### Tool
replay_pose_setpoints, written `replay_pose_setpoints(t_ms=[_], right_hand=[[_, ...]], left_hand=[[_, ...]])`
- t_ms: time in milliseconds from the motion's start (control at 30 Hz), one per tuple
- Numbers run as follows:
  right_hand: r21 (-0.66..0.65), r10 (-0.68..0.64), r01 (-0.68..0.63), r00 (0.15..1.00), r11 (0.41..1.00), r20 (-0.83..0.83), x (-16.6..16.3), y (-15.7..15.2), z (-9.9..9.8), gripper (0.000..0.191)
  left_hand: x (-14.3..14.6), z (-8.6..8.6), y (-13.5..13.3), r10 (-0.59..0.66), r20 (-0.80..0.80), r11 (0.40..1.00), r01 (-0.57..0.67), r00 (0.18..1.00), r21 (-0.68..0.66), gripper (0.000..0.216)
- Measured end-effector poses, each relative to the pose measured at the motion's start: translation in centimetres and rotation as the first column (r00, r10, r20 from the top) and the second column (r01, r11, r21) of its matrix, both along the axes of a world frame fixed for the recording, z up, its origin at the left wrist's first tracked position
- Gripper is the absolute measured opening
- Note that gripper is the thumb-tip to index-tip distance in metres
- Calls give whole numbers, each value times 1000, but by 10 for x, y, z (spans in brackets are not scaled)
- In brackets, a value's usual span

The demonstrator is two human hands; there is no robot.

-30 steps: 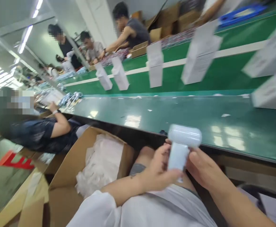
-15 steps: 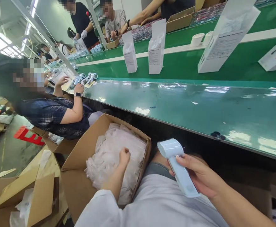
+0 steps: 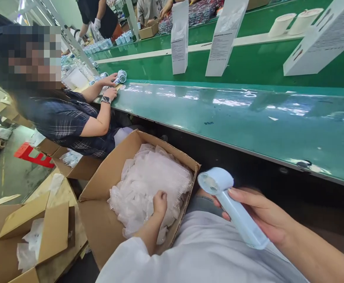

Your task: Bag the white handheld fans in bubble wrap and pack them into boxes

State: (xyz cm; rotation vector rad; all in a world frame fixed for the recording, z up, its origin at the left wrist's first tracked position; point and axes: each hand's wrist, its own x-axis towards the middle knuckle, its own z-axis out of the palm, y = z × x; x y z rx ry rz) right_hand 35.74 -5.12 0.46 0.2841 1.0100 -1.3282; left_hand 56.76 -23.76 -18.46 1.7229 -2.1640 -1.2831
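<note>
Since the frame of one second ago, when both hands were together on the fan, the left hand (image 3: 160,201) has let go of it and gone down into the cardboard box (image 3: 99,224). Against the frame of half a second ago, it now sits nearer to the near wall of the box.

Head view: the left hand's fingers are curled tight into the plastic bags (image 3: 151,173), so it looks clamped on a fold of film, but I cannot tell if it is one bag or several. The right hand (image 3: 263,216) is closed around the handle of the handheld fan (image 3: 233,210), thumb lying along the top. The fan hangs in the air over the lap, below the near edge of the worktop (image 3: 248,118) and just beside the right corner of the box, with its round head tilted up and to the left.

To do this step well, I think the left hand should pinch only the top layer and lift slowly, because the thin bags probably cling together. The right hand should keep the fan steady and away from the box rim
</note>
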Motion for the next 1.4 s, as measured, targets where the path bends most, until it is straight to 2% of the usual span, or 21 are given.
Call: replay_pose_setpoints(t_ms=[67, 133, 200, 233, 267, 333, 367, 433, 500, 533, 600, 667, 733, 833, 1033, 1133, 1233, 1400], right_hand=[[-88, 124, -122, 992, 989, 26, 6, -15, 7, 45], [-182, 272, -263, 962, 947, 23, 15, -35, 11, 69], [-183, 407, -404, 913, 896, -25, 27, -56, 9, 96], [-162, 462, -463, 886, 871, -46, 32, -65, 6, 103], [-153, 505, -507, 861, 848, -55, 36, -73, 1, 102], [-185, 541, -540, 840, 821, -48, 40, -82, -10, 84], [-206, 541, -537, 840, 818, -42, 41, -83, -16, 71], [-190, 533, -534, 844, 824, -58, 42, -82, -25, 55], [-105, 542, -551, 834, 828, -102, 44, -78, -28, 51], [-70, 543, -552, 832, 831, -116, 45, -75, -28, 49], [-42, 516, -524, 848, 851, -120, 48, -72, -26, 47], [-61, 459, -468, 881, 882, -114, 50, -69, -23, 45], [-81, 403, -414, 907, 907, -121, 48, -67, -22, 45], [-62, 338, -348, 933, 936, -127, 47, -62, -22, 47], [-18, 213, -215, 973, 976, -88, 57, -52, -20, 44], [72, 165, -158, 981, 985, -103, 60, -48, -23, 36], [121, 132, -117, 983, 986, -127, 59, -47, -26, 28], [8, 120, -120, 991, 993, -56, 59, -47, -18, 13]], left_hand=[[1, 25, -3, -7, -74, 1000, 5, 997, -23, 9], [3, 56, -4, -31, -147, 999, 26, 989, -36, 10], [6, 87, -4, -105, -276, 994, 103, 955, -21, 7], [8, 101, -4, -149, -350, 987, 158, 925, -2, 6], [11, 112, -4, -180, -414, 977, 211, 892, 31, 6], [15, 127, -5, -149, -499, 958, 250, 854, 141, 9], [17, 130, -5, -78, -512, 955, 212, 855, 208, 13], [17, 133, -4, 116, -531, 952, 59, 839, 301, 23], [15, 135, 0, 219, -567, 962, -81, 794, 259, 28], [13, 137, 2, 185, -584, 979, -97, 791, 179, 27], [11, 145, 6, -32, -587, 997, -13, 809, -72, 21], [12, 153, 7, -291, -529, 937, 127, 797, -324, 15], [18, 158, 8, -443, -467, 856, 207, 765, -473, 14], [26, 155, 15, -498, -428, 819, 246, 754, -519, 16], [26, 132, 40, -423, -393, 811, 147, 817, -566, 15], [19, 123, 47, -383, -343, 814, 137, 858, -565, 15], [6, 127, 55, -411, -351, 800, 149, 842, -581, 15], [-13, 152, 63, -611, -361, 713, 293, 704, -637, 19]])
